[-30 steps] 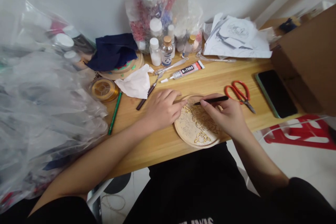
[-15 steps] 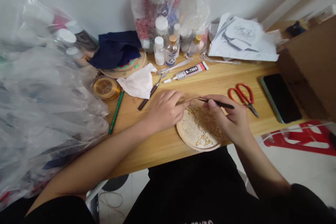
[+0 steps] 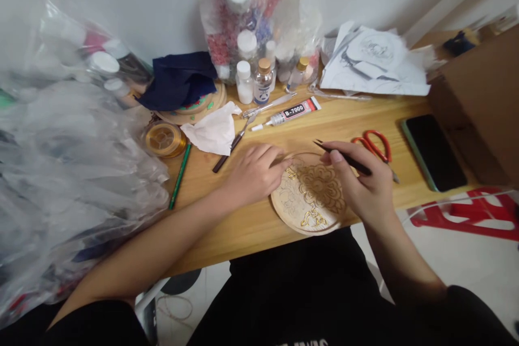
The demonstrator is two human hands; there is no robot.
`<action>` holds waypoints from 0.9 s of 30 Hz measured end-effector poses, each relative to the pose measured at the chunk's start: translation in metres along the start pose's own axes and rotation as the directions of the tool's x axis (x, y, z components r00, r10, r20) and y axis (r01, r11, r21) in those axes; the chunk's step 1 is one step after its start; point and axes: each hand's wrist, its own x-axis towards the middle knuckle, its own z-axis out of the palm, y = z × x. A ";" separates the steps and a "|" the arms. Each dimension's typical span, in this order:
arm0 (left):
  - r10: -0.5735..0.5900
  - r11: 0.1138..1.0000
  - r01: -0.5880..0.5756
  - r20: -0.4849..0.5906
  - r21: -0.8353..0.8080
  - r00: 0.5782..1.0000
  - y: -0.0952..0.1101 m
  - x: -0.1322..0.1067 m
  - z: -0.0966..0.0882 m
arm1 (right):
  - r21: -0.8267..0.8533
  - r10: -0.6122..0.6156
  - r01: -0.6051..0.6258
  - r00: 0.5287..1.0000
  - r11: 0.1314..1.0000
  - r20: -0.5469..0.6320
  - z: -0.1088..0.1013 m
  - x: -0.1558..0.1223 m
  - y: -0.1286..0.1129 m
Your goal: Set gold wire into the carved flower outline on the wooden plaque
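Note:
A round wooden plaque [image 3: 292, 211] lies at the table's front edge, with a flower pattern drawn on it and parts of the outline in raised gold wire. My left hand [image 3: 261, 172] is at its upper left rim, fingers bent and the fingertips gripping the edge; the thumb is mostly hidden. Black tweezers [image 3: 357, 164] are pinched in my right hand [image 3: 367, 181], over the plaque's right side. Their tips point up and left, parted and just beyond the far rim. I cannot make out anything between them.
Red-handled pliers [image 3: 379, 145] and a phone [image 3: 434, 151] lie to the right. Behind are a B-7000 glue tube [image 3: 292, 112], small bottles [image 3: 263, 82], a palette knife [image 3: 233, 146] and tissue [image 3: 214, 131]. A gold wire spool [image 3: 164, 139], green pencil [image 3: 180, 175] and plastic bags [image 3: 81, 173] stand left.
My right hand has moved right and slightly down with the tweezers, lifting their tips away from the left fingertips. It now partly covers the pliers. My left hand has stayed at the rim.

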 end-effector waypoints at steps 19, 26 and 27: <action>-0.296 0.931 0.254 0.137 0.260 0.945 0.054 -0.005 -0.009 | 0.179 0.149 -0.126 0.981 0.976 -0.127 -0.043 -0.038 0.045; -0.496 0.806 0.462 -0.005 0.370 0.869 0.093 -0.009 0.005 | 0.251 -0.200 0.162 0.971 0.954 0.132 -0.032 -0.009 0.012; -0.510 0.791 0.481 -0.026 0.377 0.860 0.095 -0.009 0.007 | 0.241 -0.299 0.243 0.927 0.939 0.228 -0.027 0.000 0.005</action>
